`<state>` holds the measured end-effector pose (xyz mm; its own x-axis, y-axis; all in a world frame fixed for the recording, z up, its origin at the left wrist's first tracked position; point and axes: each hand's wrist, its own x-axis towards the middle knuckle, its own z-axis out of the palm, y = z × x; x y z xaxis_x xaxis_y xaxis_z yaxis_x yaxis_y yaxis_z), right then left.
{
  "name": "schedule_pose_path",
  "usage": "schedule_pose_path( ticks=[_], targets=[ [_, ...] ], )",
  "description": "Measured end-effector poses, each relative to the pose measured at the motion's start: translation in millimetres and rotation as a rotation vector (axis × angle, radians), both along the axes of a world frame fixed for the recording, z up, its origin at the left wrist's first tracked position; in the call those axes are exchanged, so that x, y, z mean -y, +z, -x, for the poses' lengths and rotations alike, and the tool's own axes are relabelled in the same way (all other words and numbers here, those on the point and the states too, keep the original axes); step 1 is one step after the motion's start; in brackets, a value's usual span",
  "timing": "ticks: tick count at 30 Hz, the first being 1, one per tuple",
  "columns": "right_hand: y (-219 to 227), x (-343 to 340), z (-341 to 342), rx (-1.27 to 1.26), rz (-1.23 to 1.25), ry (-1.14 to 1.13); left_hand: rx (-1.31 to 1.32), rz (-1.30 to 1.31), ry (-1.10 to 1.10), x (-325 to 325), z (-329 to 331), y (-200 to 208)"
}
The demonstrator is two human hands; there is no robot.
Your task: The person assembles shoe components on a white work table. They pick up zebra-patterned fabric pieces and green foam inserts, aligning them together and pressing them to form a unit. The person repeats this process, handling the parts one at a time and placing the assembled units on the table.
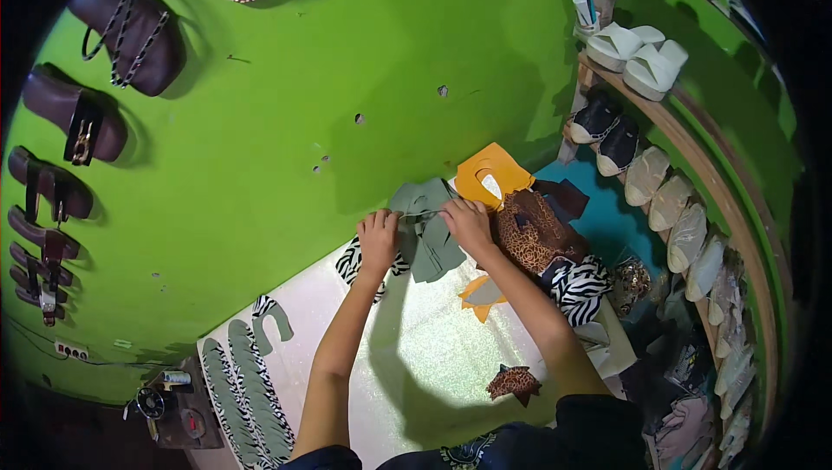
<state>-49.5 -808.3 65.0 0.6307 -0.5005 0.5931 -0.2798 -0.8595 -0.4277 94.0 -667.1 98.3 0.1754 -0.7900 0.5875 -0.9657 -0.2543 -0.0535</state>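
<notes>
- From the head view, we see both bare hands over the far part of a pale, glittery table (425, 340), apart from each other and joined only by a thin grey-green strip (421, 213).
- We see the left hand (379, 240) pinching the strip's left end, with zebra-print pieces (349, 264) lying beneath and beside it.
- We see the right hand (468, 223) pinching the other end; its fingertips hide the exact grip from us.
- The strip runs across the upper part of some grey-green cut pieces (438, 260), which overlap near the green wall (286, 123).
- Right of these we find a mustard piece (494, 167) with an oval opening, a heap of leopard-print material (524, 240) and a zebra-print bundle (582, 291).
- Nearer us lie a mustard-and-grey piece (482, 295), just left of the right forearm, and a leopard-print scrap (514, 383).
- At the table's left edge we have two long rows of overlapping zebra-edged pieces (241, 375), with a curved piece (276, 324) at their far end.
- Brown sandals (143, 37) hang on the wall to our left; white platform sandals (650, 70) stand on a wooden shelf (704, 136) to our right.
</notes>
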Motion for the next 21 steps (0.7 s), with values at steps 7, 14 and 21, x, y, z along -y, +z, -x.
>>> schedule_pose_path(
  ticks=[7,14,21],
  targets=[
    [35,-61,55,0.081,-0.143,0.076,-0.205,0.171,-0.006,-62,48,19],
    [52,-145,121,0.014,-0.336,0.077,-0.503,0.248,0.066,-149,122,17],
    [45,-223,176,-0.001,-0.548,0.123,-0.892,0.211,0.189,-230,195,-7]
  ],
)
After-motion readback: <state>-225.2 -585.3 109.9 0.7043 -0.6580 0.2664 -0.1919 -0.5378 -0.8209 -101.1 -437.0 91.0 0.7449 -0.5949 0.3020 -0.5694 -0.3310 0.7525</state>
